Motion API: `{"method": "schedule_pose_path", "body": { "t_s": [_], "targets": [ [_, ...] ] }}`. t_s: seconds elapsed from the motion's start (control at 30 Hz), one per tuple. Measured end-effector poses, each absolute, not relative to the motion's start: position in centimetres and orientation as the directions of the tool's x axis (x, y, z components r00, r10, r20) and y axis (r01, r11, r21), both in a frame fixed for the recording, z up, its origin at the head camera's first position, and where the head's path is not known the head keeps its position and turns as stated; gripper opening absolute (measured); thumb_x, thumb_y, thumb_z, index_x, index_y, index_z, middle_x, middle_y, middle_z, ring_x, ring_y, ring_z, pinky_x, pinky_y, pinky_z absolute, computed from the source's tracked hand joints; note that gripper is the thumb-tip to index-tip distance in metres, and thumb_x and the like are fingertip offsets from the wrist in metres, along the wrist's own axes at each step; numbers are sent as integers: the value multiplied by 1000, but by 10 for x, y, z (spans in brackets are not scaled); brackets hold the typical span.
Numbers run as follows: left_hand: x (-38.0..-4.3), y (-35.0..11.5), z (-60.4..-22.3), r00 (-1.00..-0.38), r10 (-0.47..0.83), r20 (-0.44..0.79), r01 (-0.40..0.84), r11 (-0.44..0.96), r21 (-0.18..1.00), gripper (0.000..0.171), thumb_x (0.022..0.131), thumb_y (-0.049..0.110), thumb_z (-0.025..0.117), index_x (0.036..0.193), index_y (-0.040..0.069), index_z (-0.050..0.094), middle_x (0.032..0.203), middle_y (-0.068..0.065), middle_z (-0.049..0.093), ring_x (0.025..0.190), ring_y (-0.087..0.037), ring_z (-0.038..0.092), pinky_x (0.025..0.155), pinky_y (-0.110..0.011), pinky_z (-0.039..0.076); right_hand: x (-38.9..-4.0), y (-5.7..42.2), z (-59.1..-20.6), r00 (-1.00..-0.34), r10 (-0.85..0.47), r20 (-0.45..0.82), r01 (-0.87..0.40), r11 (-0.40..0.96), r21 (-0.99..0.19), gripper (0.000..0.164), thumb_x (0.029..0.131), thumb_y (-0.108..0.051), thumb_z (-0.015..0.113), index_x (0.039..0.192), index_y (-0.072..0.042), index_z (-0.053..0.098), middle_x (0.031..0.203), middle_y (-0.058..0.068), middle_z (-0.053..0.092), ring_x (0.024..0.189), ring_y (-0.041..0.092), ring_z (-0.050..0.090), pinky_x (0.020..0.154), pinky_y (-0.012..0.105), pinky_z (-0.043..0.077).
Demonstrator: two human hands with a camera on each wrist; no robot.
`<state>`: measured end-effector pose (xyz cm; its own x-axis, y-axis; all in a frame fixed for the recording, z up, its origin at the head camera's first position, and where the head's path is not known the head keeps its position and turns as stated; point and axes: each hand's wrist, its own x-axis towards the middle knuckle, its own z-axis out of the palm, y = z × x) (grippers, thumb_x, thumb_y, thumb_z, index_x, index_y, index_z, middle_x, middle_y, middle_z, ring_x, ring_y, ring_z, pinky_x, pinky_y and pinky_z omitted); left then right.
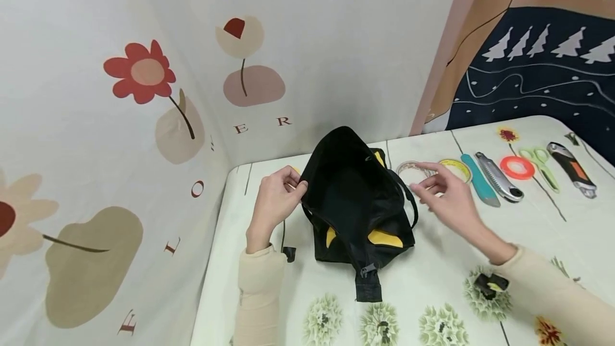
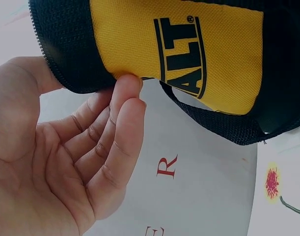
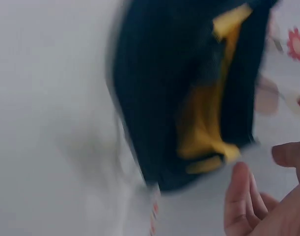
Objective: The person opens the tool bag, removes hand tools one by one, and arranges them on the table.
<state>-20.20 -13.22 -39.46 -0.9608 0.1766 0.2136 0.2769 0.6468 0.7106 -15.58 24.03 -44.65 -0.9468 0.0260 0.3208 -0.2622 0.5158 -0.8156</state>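
A black fabric zip bag (image 1: 357,223) with yellow panels stands on the table, its mouth gaping and its inside dark. With thumb and fingers my left hand (image 1: 275,199) pinches the left edge of the mouth. In the left wrist view, the zipper teeth and a yellow panel (image 2: 228,49) lettered "ALT" lie beside the fingers. My right hand (image 1: 449,196) hovers just right of the bag's strap (image 1: 407,191), fingers loosely bent, thumb and forefinger apart, holding nothing. The bag (image 3: 150,98) looks blurred in the right wrist view, apart from the fingertips.
Along the back right lie a clear tape roll (image 1: 400,171), a yellow tape roll (image 1: 465,170), a teal cutter (image 1: 480,180), a grey utility knife (image 1: 497,175), an orange tape roll (image 1: 528,170), green scissors (image 1: 543,164) and a black-orange knife (image 1: 572,167). Curtain walls (image 1: 336,68) stand behind.
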Motion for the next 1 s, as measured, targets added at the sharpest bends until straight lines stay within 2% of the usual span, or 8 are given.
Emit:
{"method": "schedule_pose_path", "body": {
  "t_s": [0.1, 0.2, 0.4, 0.5, 0.63, 0.83, 1.0],
  "targets": [
    [-202, -129, -396, -963, 175, 207, 271, 648, 712, 9, 102, 14, 75, 94, 11, 71, 87, -3, 75, 77, -19, 70, 71, -37, 55, -153, 223, -459, -947, 72, 313, -236, 506, -830, 57, 100, -14, 84, 153, -9, 63, 100, 12, 77, 73, 5, 70, 60, 22, 53],
    [-202, -126, -395, -962, 176, 208, 273, 646, 713, 9, 102, 14, 75, 94, 11, 71, 87, -3, 76, 78, -19, 70, 72, -37, 55, -151, 213, -469, -936, 90, 340, -248, 516, -820, 64, 98, -12, 86, 156, -10, 59, 103, 11, 74, 75, 0, 67, 67, 20, 51],
    [-202, -123, -394, -961, 173, 217, 277, 652, 706, 9, 101, 14, 74, 94, 11, 70, 86, -2, 75, 78, -19, 69, 71, -37, 54, -153, 207, -477, -924, 43, 380, -328, 423, -845, 69, 94, 7, 82, 157, -3, 55, 108, 18, 67, 63, 7, 67, 54, 23, 59],
    [-202, -124, -395, -958, 176, 225, 285, 657, 698, 9, 102, 13, 74, 94, 11, 70, 85, -2, 75, 78, -19, 69, 71, -37, 53, -155, 209, -471, -924, 38, 380, -340, 373, -863, 65, 92, 15, 77, 152, -2, 59, 106, 18, 65, 60, 9, 68, 54, 26, 61],
    [-202, -124, -394, -953, 189, 238, 303, 661, 687, 10, 102, 12, 73, 93, 11, 70, 84, -2, 74, 78, -20, 69, 72, -37, 54, -157, 215, -453, -931, 51, 362, -323, 346, -881, 63, 91, 18, 71, 149, -3, 62, 105, 14, 64, 63, 7, 70, 56, 29, 63],
    [-202, -124, -390, -953, 187, 240, 302, 660, 687, 9, 103, 11, 73, 94, 10, 70, 85, -4, 74, 79, -22, 71, 73, -38, 53, -162, 230, -423, -916, 61, 397, -345, 389, -854, 67, 90, 19, 68, 152, -5, 61, 106, 7, 64, 59, 5, 69, 53, 26, 60],
    [-203, -126, -390, -954, 189, 233, 299, 652, 696, 9, 103, 11, 73, 94, 10, 71, 85, -3, 74, 77, -20, 71, 70, -37, 53, -160, 231, -421, -901, 73, 428, -367, 401, -840, 67, 89, 19, 69, 151, -6, 63, 104, 3, 65, 54, 7, 68, 52, 23, 58]
  ]
}}
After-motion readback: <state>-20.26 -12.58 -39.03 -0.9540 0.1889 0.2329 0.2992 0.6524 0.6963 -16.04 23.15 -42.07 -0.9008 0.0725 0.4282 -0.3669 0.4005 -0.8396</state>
